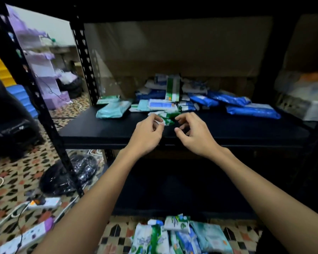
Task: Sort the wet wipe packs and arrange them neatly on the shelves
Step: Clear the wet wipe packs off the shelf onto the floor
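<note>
A small green and white wipe pack [169,118] lies near the front of the black middle shelf [103,129]. My left hand [147,134] pinches its left end between thumb and forefinger. Just right of the pack, my right hand [193,133] hovers with loosely curled fingers and holds nothing. Behind lies a jumble of packs: teal ones [112,109] at the left, blue and white ones [162,104] in the middle, dark blue ones [252,111] at the right, and a green box [173,88] standing upright. More packs [180,237] lie on the floor below.
The black metal upright [50,123] of the shelf rack stands at the left. A black bag [68,176], power strips [44,202] and white cables lie on the patterned floor to the left. A white bin [305,107] sits beyond the shelf's right end.
</note>
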